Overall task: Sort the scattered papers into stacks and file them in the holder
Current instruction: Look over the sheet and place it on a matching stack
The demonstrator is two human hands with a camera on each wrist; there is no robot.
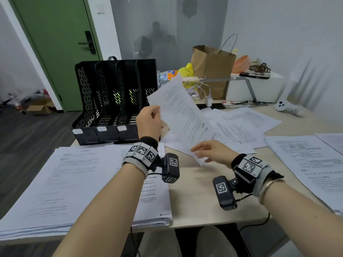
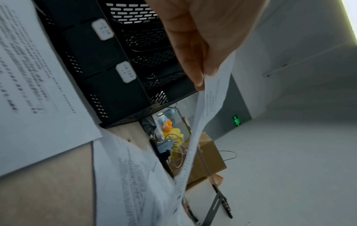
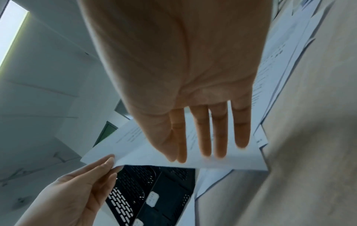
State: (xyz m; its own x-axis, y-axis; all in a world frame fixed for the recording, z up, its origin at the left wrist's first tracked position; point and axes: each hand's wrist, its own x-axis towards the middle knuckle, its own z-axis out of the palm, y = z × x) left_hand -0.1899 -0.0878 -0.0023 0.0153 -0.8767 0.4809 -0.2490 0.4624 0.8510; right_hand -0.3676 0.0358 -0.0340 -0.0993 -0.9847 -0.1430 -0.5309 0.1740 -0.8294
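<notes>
My left hand (image 1: 149, 121) pinches the left edge of a printed white sheet (image 1: 178, 115) and holds it tilted up above the desk; the pinch also shows in the left wrist view (image 2: 199, 71) on the sheet (image 2: 210, 97). My right hand (image 1: 209, 151) is open with straight fingers (image 3: 204, 137) at the sheet's (image 3: 135, 137) lower corner. The black mesh file holder (image 1: 111, 101) with several slots stands behind the left hand. A thick paper stack (image 1: 78, 182) lies at the front left, another stack (image 1: 311, 164) at the right, and loose scattered papers (image 1: 241, 125) lie in the middle.
A brown paper bag (image 1: 211, 69), a white box (image 1: 254, 88), cables and small clutter crowd the back of the desk. A white controller (image 1: 286, 107) lies at the far right. Bare desk (image 1: 196, 191) shows between my forearms. A green door (image 1: 55, 43) stands behind left.
</notes>
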